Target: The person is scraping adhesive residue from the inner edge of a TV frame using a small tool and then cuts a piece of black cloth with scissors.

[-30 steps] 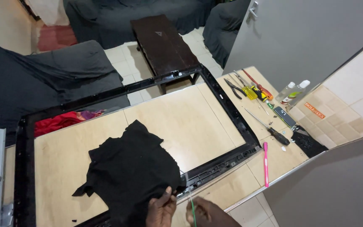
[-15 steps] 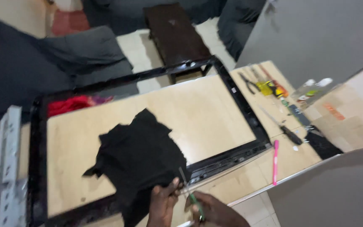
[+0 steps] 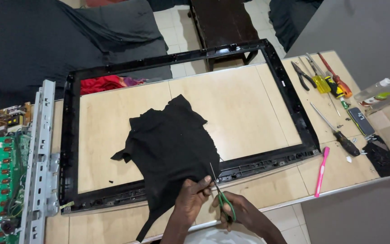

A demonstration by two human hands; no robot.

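Observation:
A ragged piece of black cloth (image 3: 170,140) lies over the lower bar of a black rectangular frame (image 3: 71,135) on a light wooden table (image 3: 244,104). My left hand (image 3: 192,201) pinches the cloth's near edge. My right hand (image 3: 240,214) holds green-handled scissors (image 3: 220,194) right beside it, blades pointing up at the cloth's lower right edge.
Screwdrivers (image 3: 335,131), pliers (image 3: 301,74) and a pink toothbrush (image 3: 321,169) lie at the table's right end, next to a small black device (image 3: 361,121). A grey metal bracket (image 3: 41,158) and green circuit boards (image 3: 3,180) sit at the left. Dark sofas (image 3: 46,40) and a brown stool (image 3: 222,20) stand beyond.
The view has shifted so the table sits further right and lower. My hands have stayed at the cloth's near edge; the scissors now stand clearly against it.

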